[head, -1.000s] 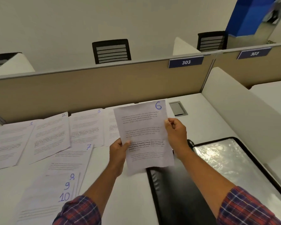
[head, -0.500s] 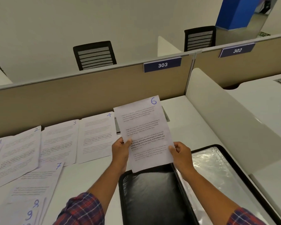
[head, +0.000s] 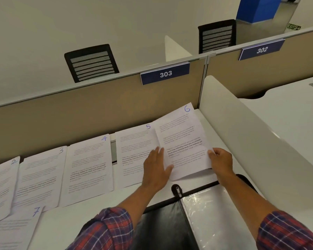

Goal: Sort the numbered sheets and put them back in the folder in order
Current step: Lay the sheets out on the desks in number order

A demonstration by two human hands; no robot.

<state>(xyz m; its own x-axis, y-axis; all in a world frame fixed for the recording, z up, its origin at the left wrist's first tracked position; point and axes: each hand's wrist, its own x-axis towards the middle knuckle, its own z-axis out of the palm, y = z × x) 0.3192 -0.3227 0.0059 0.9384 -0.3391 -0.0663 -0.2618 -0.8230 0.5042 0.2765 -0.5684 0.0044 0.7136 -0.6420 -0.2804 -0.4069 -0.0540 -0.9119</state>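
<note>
Open-plan office, numbered workstations. White desk (head: 76,224) at 6 o'clock. Beige partition (head: 79,120) at 12, bearing blue plate "303" (head: 165,73). Plate "302" (head: 262,49) at 2. Black mesh-backed chairs beyond, at 11 (head: 91,63) and 1 (head: 217,36). White side divider (head: 242,134) at 3.

1. You have one view, from the camera on your head. It sits above the white desk (head: 61,224) and looks forward and down.
2. It faces the beige partition (head: 98,114) and its 303 plate (head: 165,73).
3. It is near the work: your forearms enter from the bottom edge. Sheet 6 (head: 182,141) sits about mid-frame, with your left hand (head: 156,170) and right hand (head: 221,162) at its lower corners.
4. The wide lens takes in much, yet the left edge cuts sheet 2 (head: 0,186) and the bottom edge cuts the folder (head: 215,213).
</note>
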